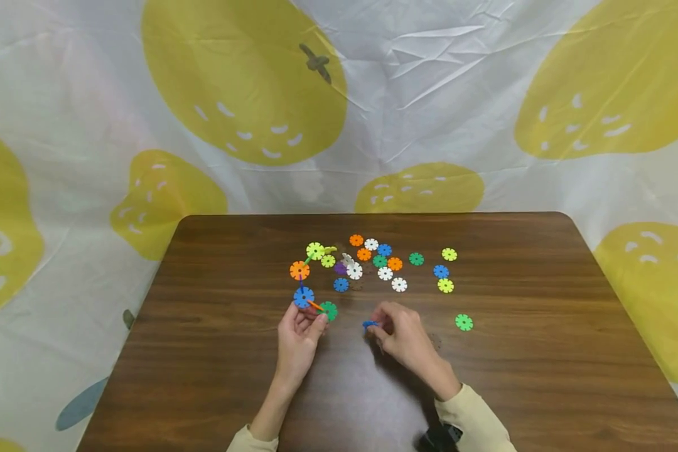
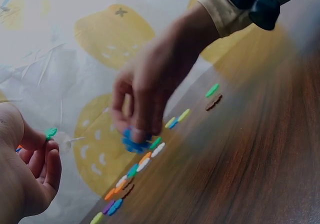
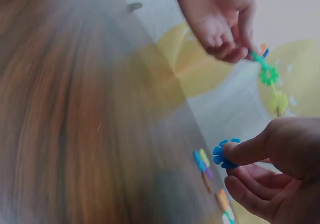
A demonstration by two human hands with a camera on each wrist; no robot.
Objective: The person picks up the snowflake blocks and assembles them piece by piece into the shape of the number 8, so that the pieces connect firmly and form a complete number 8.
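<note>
My left hand [image 1: 298, 344] pinches a green notched plastic disc [image 1: 329, 311] at the near end of a chain of linked discs. Along that chain come an orange disc seen edge-on, a blue disc [image 1: 303, 297], an orange disc [image 1: 299, 270] and a yellow-green disc [image 1: 315, 251] at the far end. To the right, my right hand [image 1: 405, 334] holds a loose blue disc [image 3: 223, 155] between thumb and fingers, raised off the table in the right wrist view. A gap separates the blue disc from the chain.
Loose discs in several colours lie beyond the hands on the brown wooden table [image 1: 203, 364], among them a white disc [image 1: 399, 284] and a blue disc [image 1: 341, 285]. A green disc [image 1: 464, 322] lies apart at the right. A lemon-print cloth [image 1: 248, 182] hangs behind the table's far edge.
</note>
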